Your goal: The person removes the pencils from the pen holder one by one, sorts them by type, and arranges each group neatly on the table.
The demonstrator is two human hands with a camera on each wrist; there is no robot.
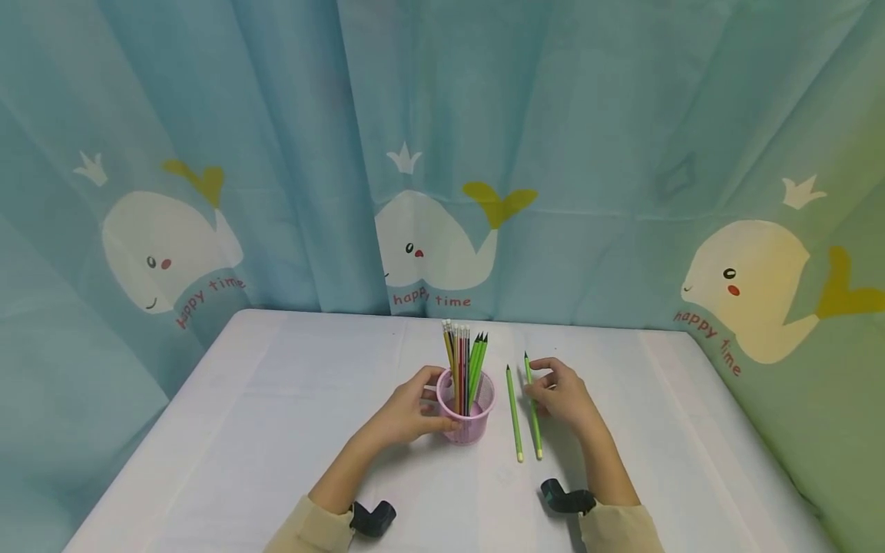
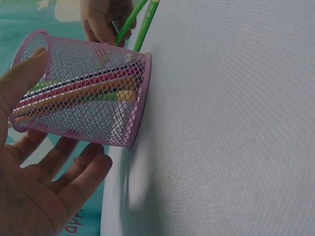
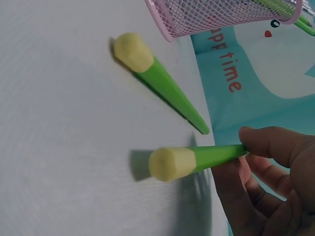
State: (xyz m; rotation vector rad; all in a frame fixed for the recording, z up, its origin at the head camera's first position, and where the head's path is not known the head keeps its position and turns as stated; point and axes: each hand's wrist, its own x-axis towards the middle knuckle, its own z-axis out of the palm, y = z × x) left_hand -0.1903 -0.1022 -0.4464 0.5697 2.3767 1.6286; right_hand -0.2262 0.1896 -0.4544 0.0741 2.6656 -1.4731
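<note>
A pink wire-mesh pencil cup (image 1: 465,434) stands upright on the table, holding several striped pencils (image 1: 456,365) with white erasers up and several green pencils (image 1: 477,361) with dark points up. My left hand (image 1: 408,411) grips the cup from the left, its thumb near the rim in the left wrist view (image 2: 44,64) and its fingers along the other side. To the right of the cup, my right hand (image 1: 563,395) pinches a green pencil (image 3: 214,156) between thumb and fingers; its pale-yellow end is raised over a shadow. Another green pencil (image 1: 515,418) lies between that pencil and the cup.
The white-covered table (image 1: 290,430) extends around both hands. Behind it hangs a blue-green curtain (image 1: 588,153) printed with whales, close to the table's far edge. A dark curved device (image 1: 373,520) sits at my left wrist and a similar one (image 1: 567,499) at my right.
</note>
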